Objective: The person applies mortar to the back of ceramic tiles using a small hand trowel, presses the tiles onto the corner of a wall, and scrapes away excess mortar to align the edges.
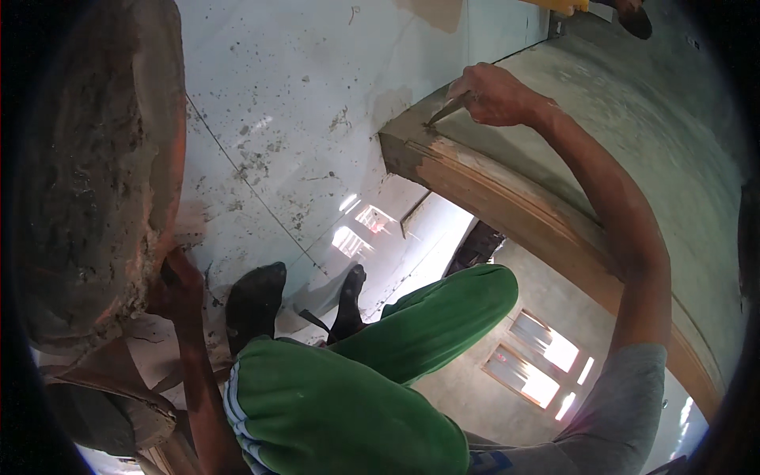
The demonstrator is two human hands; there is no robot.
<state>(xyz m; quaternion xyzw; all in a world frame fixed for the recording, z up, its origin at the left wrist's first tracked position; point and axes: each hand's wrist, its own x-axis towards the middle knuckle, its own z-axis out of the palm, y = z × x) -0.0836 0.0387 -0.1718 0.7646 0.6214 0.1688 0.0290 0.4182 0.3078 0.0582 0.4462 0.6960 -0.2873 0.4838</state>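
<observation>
the orange basin (171,170) looms at the person's left, close to the camera; its inside is thickly coated in wet, grey-brown mortar (87,182), glossy in places, with crumbs of it stuck along the lower rim. farther out, the trowel (447,111) shows only as a slim, dull, smeared blade narrowing to a point. beneath it the grey plaster surface (578,91) looks damp and mottled, with pale sweeping marks.

nearest below are the green trousers (340,404), knees bent, hiding much of what lies under them. past the knees are a dark shoe (257,305) and the other foot, on pale floor tiles (301,103) spattered with grey. a brown ledge edge (499,210), grooved and stained with mortar, slants along the plaster; the bent right forearm crosses it and covers a stretch. at the top edge is a yellow object (558,5), cut off by the frame.

the left hand (180,283) is at the basin's lower right rim, in shadow; i cannot tell whether its fingers close on it. the right hand (495,95) is closed round the trowel, hiding the handle; the blade juts out leftward and down, its tip at the plaster near the ledge's corner.
</observation>
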